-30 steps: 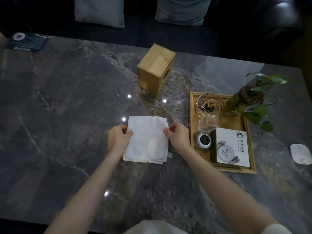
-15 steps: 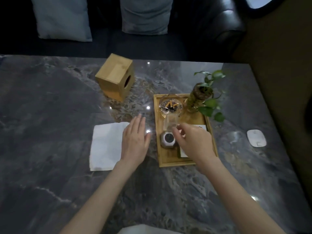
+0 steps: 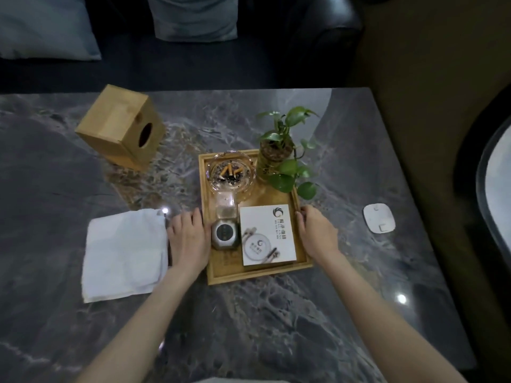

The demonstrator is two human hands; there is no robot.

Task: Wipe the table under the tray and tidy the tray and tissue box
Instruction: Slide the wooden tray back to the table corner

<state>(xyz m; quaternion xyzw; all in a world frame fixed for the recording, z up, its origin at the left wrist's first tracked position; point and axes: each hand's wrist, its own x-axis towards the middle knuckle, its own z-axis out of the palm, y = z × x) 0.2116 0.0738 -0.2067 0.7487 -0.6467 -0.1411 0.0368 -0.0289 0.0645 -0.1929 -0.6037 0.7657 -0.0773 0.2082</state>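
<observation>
A wooden tray point(image 3: 257, 276) rests on the dark marble table point(image 3: 276, 327). It carries a glass ashtray point(image 3: 231, 172) with cigarette butts, a small potted plant point(image 3: 282, 150), a clear glass point(image 3: 226, 205), a metal jar point(image 3: 224, 233) and a white box point(image 3: 266, 236). My left hand point(image 3: 188, 239) lies against the tray's left rim, and my right hand point(image 3: 318, 233) curls around its right rim. Left of the tray, a folded white cloth point(image 3: 124, 252) lies flat. The wooden tissue box point(image 3: 121, 125) lies tipped at the back left, its round hole facing right.
A small white device point(image 3: 378, 218) lies on the table right of the tray. The table's right edge runs close past it. Behind the table is a dark sofa with grey cushions point(image 3: 193, 17).
Both hands left the cloth, which now lies flat on the table. My left hand moved right to the tray's left rim, and my right hand went from over the tray to its right rim.
</observation>
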